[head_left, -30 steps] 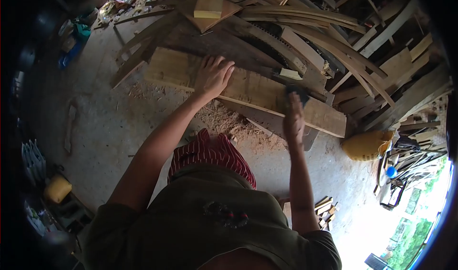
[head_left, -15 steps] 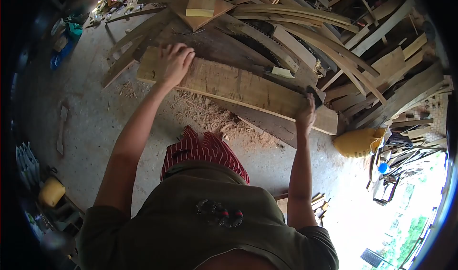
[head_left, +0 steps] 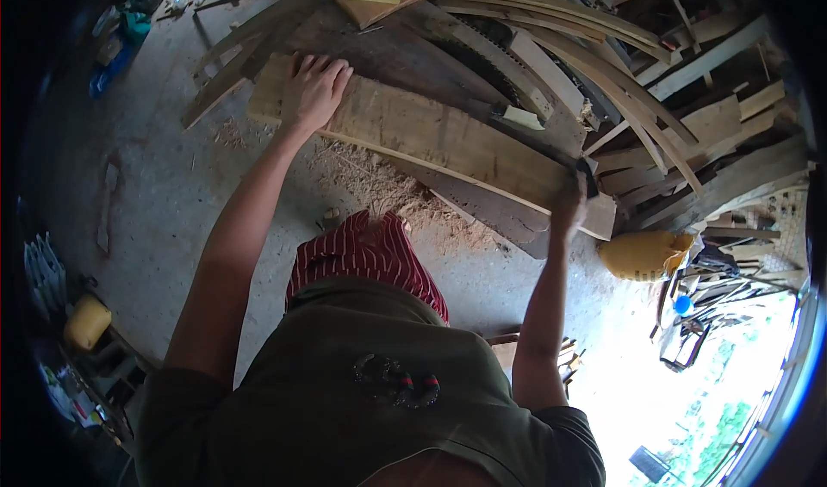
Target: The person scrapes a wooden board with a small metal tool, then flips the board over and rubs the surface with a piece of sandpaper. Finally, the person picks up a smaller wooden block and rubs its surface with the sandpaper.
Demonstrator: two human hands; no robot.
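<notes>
A long, thick wooden plank [head_left: 448, 142] lies slantwise in front of me on a dark board [head_left: 491, 216]. My left hand [head_left: 317, 91] grips the plank near its left end, fingers bent over the far edge. Close to the right end, my right hand [head_left: 568, 204] is closed on a dark tool [head_left: 587, 177] at the plank's surface. The hand hides most of the tool, and its kind cannot be made out. A small pale wood block [head_left: 524, 117] rests just beyond the plank.
Curved and straight wood pieces [head_left: 551, 22] are piled beyond the plank and to the right. A toothed strip [head_left: 500, 61] lies among them. Wood shavings [head_left: 405, 194] cover the floor near my legs. A yellow sack [head_left: 646, 255] stands right of the plank, a yellow container [head_left: 87, 322] far left.
My right hand has moved a little to the right along the plank with the dark tool. My left hand keeps its place on the plank. The view has shifted slightly.
</notes>
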